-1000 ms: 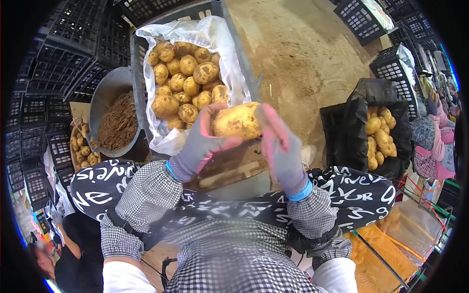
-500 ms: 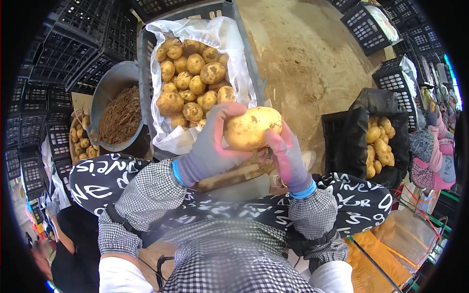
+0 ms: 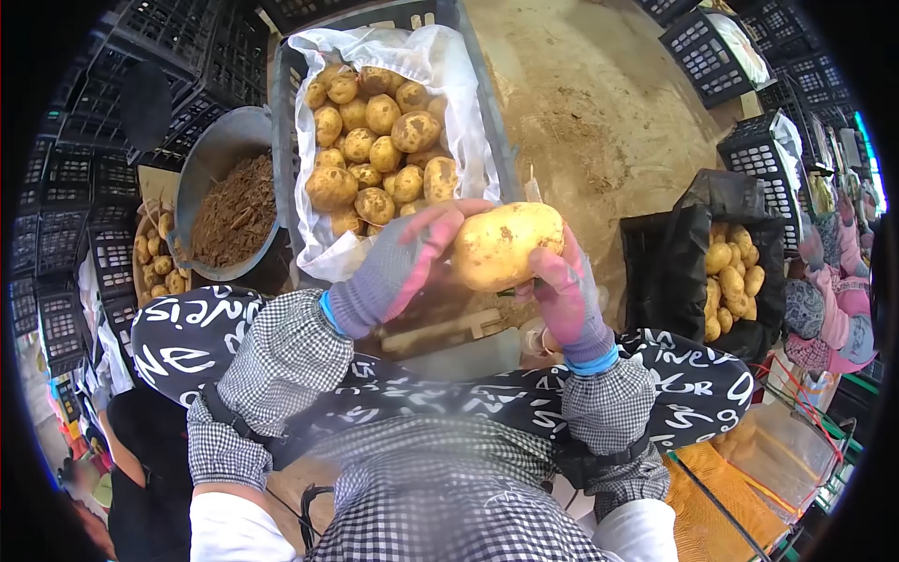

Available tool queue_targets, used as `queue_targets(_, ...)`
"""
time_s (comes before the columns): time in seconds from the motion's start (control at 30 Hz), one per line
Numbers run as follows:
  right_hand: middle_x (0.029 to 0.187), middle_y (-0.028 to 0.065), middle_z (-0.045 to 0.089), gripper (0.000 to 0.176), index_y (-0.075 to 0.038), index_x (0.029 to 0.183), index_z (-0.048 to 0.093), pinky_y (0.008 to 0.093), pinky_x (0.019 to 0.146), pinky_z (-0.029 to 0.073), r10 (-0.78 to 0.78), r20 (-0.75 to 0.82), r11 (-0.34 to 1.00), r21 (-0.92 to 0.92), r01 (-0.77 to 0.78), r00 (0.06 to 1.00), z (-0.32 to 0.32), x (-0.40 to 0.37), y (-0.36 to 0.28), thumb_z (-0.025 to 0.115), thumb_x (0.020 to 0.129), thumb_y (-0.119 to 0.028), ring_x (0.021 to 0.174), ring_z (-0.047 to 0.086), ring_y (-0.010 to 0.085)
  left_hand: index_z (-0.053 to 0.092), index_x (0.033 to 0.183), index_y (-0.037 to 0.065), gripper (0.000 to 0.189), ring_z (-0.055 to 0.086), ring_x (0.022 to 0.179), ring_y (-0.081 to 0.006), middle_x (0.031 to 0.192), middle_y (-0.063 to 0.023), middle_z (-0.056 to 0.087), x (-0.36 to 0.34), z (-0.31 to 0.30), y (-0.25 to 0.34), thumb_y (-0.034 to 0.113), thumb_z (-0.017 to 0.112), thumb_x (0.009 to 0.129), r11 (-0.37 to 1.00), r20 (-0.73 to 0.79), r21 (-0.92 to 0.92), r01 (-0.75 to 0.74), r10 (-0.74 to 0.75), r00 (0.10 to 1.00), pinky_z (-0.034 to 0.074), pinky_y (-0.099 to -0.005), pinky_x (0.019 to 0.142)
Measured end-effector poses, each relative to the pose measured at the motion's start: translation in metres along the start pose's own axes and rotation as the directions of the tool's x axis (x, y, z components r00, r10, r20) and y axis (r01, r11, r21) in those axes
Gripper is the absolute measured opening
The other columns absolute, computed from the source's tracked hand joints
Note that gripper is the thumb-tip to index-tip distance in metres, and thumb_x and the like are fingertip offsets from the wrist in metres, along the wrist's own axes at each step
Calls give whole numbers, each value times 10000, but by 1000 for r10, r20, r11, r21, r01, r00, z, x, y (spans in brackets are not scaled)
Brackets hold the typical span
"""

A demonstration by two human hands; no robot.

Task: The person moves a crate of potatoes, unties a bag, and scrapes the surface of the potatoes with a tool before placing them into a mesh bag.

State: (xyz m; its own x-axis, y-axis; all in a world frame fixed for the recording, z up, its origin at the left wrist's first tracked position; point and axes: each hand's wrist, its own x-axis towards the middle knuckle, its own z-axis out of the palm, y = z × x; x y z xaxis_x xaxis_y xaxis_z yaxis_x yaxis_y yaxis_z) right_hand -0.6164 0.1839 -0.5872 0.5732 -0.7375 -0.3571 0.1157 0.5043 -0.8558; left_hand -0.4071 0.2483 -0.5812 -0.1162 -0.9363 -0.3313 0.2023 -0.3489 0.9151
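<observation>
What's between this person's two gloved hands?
One big potato, seen in the head view: the left hand is at its left side, and the right hand grips its lower right end.

Left glove [image 3: 389, 267], right glove [image 3: 573, 314]: grey, pink fingers [image 3: 554, 268], bright blue cuffs [image 3: 592, 362]. Held potato [image 3: 510, 246]: pale yellow, small brown specks. Sleeves [image 3: 298, 361]: black-and-white check; apron [image 3: 468, 510] same. Trousers [image 3: 187, 332]: black, white lettering all over. Shirt [image 3: 234, 530]: white. Crate [image 3: 502, 140]: dark grey. Liner [image 3: 478, 167]: translucent white. Crate potatoes [image 3: 382, 113]: yellow-tan, brown blotches. Tub [image 3: 198, 173]: blue-grey. Soil [image 3: 234, 211]: brown. Bag [image 3: 667, 276]: black. Bag potatoes [image 3: 730, 281]: yellow. Mesh sack [image 3: 707, 515]: orange. Floor [image 3: 562, 131]: tan, darker brown patches. Stacked crates [image 3: 164, 42]: black. Co-worker's top [image 3: 847, 304]: pink.
</observation>
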Motion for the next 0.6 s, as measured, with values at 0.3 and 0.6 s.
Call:
queue_targets(0.3,1219,80,591,474,-42,1360,459,251,691,508,-144,-49,981,-140,136,988,1,2,18,435,1014,-366,993,616,154,468,1363,30,634,563,1137,-164,1246,-82,583,6,6,-25,266,747,845,910,123,-411,-46,106,987,480,-296,970)
queue_targets(0.6,1303,50,546,468,-52,1436,423,170,639,410,-253,64,965,-50,257,965,17,20,-13,413,1008,-241,706,410,43,463,1314,-6,587,614,1067,-225,1214,-134,593,-186,-32,82,133,727,808,689,-418,-358,-631,486,768,535,-373,911)
